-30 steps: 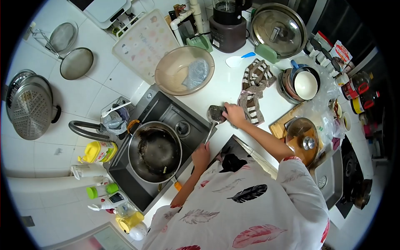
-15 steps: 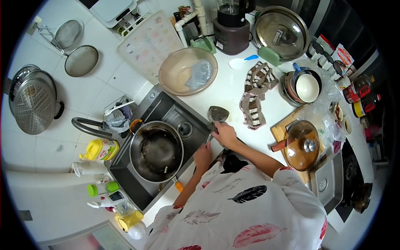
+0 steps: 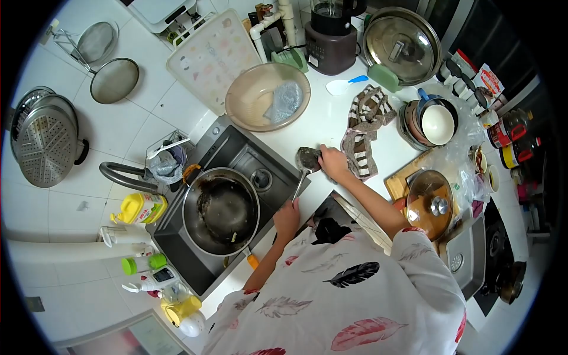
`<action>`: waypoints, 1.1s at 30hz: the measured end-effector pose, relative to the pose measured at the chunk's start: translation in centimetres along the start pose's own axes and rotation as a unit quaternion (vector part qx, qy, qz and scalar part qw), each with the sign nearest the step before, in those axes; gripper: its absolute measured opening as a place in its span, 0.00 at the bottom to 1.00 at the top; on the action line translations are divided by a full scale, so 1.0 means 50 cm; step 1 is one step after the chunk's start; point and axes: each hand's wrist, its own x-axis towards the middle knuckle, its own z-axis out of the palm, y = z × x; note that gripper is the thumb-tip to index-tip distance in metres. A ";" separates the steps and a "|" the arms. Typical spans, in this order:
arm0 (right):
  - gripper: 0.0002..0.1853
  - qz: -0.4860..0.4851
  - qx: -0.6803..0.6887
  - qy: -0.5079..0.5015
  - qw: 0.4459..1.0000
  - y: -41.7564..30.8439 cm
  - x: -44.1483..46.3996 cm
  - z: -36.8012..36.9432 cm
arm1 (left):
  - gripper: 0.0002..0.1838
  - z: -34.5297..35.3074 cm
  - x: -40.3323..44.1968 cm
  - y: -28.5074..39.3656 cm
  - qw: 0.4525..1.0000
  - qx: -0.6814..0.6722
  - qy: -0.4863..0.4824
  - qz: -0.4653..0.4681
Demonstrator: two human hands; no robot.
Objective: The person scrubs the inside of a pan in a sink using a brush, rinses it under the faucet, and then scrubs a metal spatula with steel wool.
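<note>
My left hand [image 3: 287, 219] is wrapped round the thin metal handle of a wok spatula [image 3: 306, 161], held over the counter edge just right of the sink. The spatula's broad head is dark and smeared. My right hand [image 3: 334, 163] is closed at the right edge of that head; its fingertips are partly hidden. Left of my hands, a large wok [image 3: 222, 211] rests in the grey sink [image 3: 168, 251], its inside dark with residue and a small pale scrap.
A beige basin [image 3: 242, 97] with a clear bag inside stands behind the sink. A striped cloth [image 3: 362, 133] lies beyond my right hand. Stacked bowls [image 3: 438, 125] and a glass-lidded pan [image 3: 429, 198] on a board are at right. The faucet [image 3: 121, 171] reaches over the sink's left side.
My right hand has moved up and right, from the spatula's neck to the edge of its head. The head has tilted, and more of the handle shows. My left hand keeps its hold.
</note>
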 end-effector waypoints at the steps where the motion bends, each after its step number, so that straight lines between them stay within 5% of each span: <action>1: 0.11 -0.012 -0.011 -0.014 1.000 -0.006 0.004 0.003 | 0.22 -0.002 -0.001 0.001 1.000 -0.009 0.003 -0.003; 7: 0.10 -0.140 -0.042 -0.045 0.988 -0.068 -0.023 -0.011 | 0.21 0.004 -0.001 -0.001 1.000 -0.017 0.003 -0.017; 10: 0.08 -0.279 -0.024 -0.009 0.960 -0.084 -0.020 -0.009 | 0.21 0.007 -0.002 -0.004 1.000 -0.013 -0.001 -0.010; 13: 0.09 -0.197 0.004 -0.055 0.979 -0.083 0.029 0.005 | 0.21 -0.003 0.004 0.002 0.999 -0.028 -0.016 -0.026; 23: 0.08 -0.188 0.009 -0.101 0.977 -0.124 0.081 0.003 | 0.20 -0.002 0.009 0.003 0.995 -0.022 -0.057 -0.083; 27: 0.08 -0.166 -0.089 -0.187 0.964 -0.153 0.070 -0.033 | 0.20 0.003 0.003 0.004 0.994 -0.012 -0.063 -0.084; 29: 0.07 -0.140 -0.124 -0.219 0.958 -0.168 0.068 -0.050 | 0.21 0.012 0.001 -0.004 1.000 -0.003 0.023 0.012; 33: 0.06 -0.080 -0.154 -0.214 0.961 -0.158 0.049 -0.029 | 0.21 0.018 -0.003 -0.005 0.999 0.008 0.024 0.048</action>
